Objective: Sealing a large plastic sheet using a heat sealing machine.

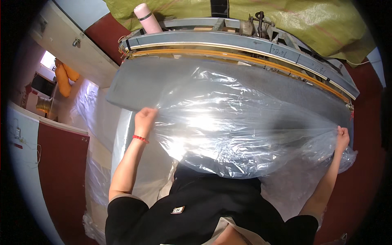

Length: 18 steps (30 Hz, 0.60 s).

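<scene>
Spread over the grey table (139,73), directly between both hands: a clear plastic sheet (220,134), long axis running side to side along the table, with creases fanning in from the two grips. Left hand (145,119) closed in a fist on the sheet's left side, over the left part of the table; right hand (343,138) pinching a gathered bit at the table's right end. Both equally near, already touching the sheet; exact finger placement under the left fist impossible to tell. Along the far edge of the table, an orange strip (196,52) and a metal frame (175,38), blocking the way beyond. Past the table's far left, a pink bottle (148,19); behind the table, a yellow-green tarp (302,24). At the table's near side, a black shirt (212,200), close against the sheet's lower edge.
</scene>
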Available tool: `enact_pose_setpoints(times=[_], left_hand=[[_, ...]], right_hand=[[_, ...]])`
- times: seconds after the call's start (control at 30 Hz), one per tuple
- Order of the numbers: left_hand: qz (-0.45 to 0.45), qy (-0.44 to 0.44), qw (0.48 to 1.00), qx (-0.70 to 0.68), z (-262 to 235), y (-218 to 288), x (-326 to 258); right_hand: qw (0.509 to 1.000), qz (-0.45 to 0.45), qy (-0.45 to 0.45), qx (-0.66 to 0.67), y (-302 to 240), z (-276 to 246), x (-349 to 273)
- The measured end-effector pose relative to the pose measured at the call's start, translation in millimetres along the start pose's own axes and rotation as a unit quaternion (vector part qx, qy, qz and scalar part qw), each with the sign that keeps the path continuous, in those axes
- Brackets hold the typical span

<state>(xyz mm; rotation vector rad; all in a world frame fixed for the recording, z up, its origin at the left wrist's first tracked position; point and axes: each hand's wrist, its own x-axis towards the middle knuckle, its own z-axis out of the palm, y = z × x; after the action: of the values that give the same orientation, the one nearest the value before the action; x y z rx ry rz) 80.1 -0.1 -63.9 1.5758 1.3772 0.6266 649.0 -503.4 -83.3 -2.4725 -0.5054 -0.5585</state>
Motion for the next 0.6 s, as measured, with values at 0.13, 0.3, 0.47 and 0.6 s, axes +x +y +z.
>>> enact_pose_setpoints(times=[0.13,0.3,0.47,0.6], left_hand=[[0.131,0.033,0.961,0.24,-3.0,9.4,-2.8],[0.521,0.025,0.793,0.313,28.1,67.3,1.3],[0.505,-0.106,0.78,0.353,57.5,56.2,32.5],[0.438,-0.139,0.79,0.406,49.1,50.5,3.8]], right_hand=[[1.0,0.006,-0.001,-0.009,-1.1,0.2,1.5],[1.0,0.009,-0.002,-0.004,-5.4,-2.7,0.4],[1.0,0.021,0.0,-0.015,11.7,6.1,5.0],[0.999,0.007,0.002,0.032,13.1,4.0,1.1]])
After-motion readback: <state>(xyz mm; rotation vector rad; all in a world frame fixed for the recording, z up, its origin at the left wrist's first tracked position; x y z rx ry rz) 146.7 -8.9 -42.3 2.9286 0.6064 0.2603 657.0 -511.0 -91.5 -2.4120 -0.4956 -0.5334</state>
